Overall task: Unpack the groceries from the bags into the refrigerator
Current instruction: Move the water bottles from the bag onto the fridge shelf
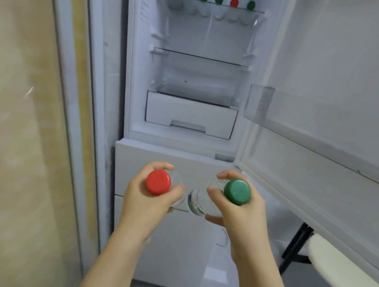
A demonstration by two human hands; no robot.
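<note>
My left hand (151,200) grips a clear bottle with a red cap (158,182), seen from above. My right hand (236,217) grips a clear bottle with a green cap (237,191). Both are held side by side in front of the open refrigerator (130,70), level with its closed lower drawers. On the top glass shelf (211,3) stand several bottles with green and red caps in a row. The middle shelf (200,57) and the space under it hold nothing I can see.
A white drawer (190,117) sits at the bottom of the open compartment. The open door (346,66) stands at the right with a clear door bin (281,116). A beige wall (16,123) is at the left. A white table (346,274) with black legs stands at the lower right.
</note>
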